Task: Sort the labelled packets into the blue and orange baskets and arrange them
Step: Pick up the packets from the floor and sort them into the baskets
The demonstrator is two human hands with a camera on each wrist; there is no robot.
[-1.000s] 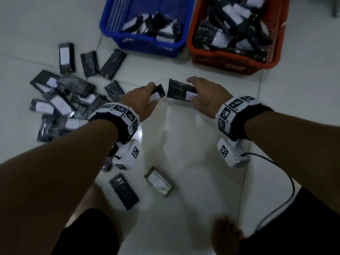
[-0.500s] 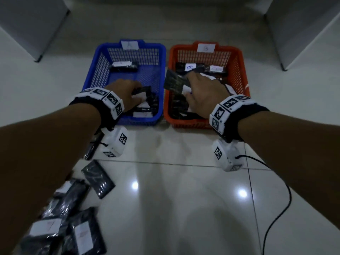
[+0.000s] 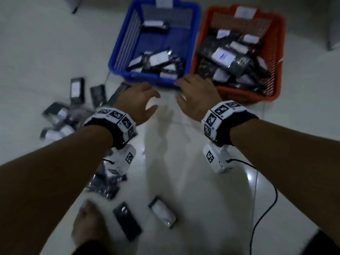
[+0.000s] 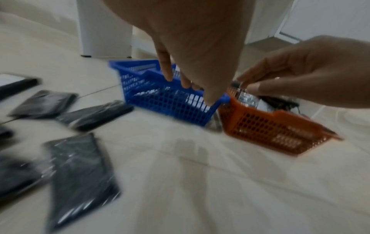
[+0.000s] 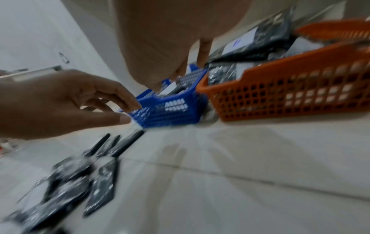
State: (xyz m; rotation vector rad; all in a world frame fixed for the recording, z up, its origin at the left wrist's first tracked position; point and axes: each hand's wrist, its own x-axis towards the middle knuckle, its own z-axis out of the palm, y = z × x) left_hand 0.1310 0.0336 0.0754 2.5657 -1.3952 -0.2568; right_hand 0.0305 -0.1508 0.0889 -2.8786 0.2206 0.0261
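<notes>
Loose pile of black packets point(image 3: 62, 115) with white labels scattered on the white tile floor point(image 3: 193, 181) at far left, some overlapping, a few lying apart nearer the baskets. Two more packets lie alone near the bottom, a dark one point(image 3: 127, 220) and one with white label up point(image 3: 162, 211), beside a bare foot point(image 3: 88, 225). Left hand point(image 3: 139, 103) hovers palm-down over the floor just in front of the blue basket point(image 3: 117, 52), forearm stretched forward, wrist carrying a marker band and camera; fingers spread and only slightly bent, grip open, holding nothing; the left wrist view shows the fingertips hanging free in the air. Blue basket holds a cluster of labelled packets point(image 3: 156, 63) at its near end and a single one point(image 3: 154, 25) near the far wall, with a paper tag on the far rim. Right hand point(image 3: 197, 96) also palm-down, over the floor at the near corner where the two baskets meet, fingers loosely extended toward the blue basket's rim; grip open, nothing in it, though motion blur softens the fingertips. Orange basket point(image 3: 276, 52) sits touching or just beside the blue one on its right, filled with a heap of packets point(image 3: 231, 57) lying at mixed angles, labels partly up, paper tag on its far rim. A black cable point(image 3: 265, 208) runs from the right wrist camera across the floor at right.
</notes>
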